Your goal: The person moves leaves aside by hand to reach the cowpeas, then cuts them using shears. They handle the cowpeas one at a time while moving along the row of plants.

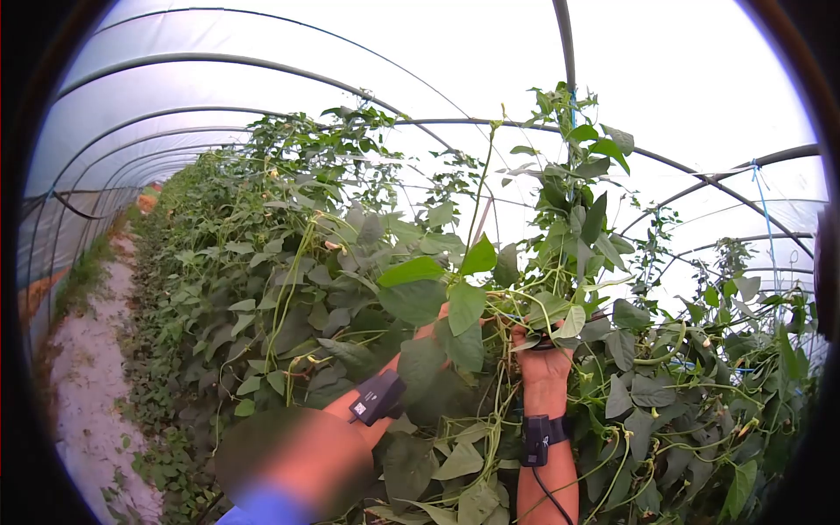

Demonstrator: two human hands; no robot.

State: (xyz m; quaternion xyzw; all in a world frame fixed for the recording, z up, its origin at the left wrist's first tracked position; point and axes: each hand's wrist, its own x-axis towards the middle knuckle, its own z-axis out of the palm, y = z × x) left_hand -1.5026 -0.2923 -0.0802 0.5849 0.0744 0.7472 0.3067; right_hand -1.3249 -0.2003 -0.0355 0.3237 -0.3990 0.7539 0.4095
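Note:
Both my arms reach into dense climbing vines (420, 297) with broad green leaves. My left hand (444, 324) is mostly covered by leaves, and its fingers do not show clearly. Beside it, my right hand (542, 350) is raised among the stems, its fingers bent and partly behind leaves; a dark object (544, 343) lies at its palm. What the fingers hold, if anything, is hidden. A black device is strapped to the left wrist (378, 397) and another to the right wrist (536, 440).
Long thin pods (293, 280) hang left of my hands. A pale dirt path (101, 376) runs along the left side. Curved tunnel ribs (219, 59) arch overhead under translucent sheeting. A blue string (767, 219) hangs at the right, above more vines.

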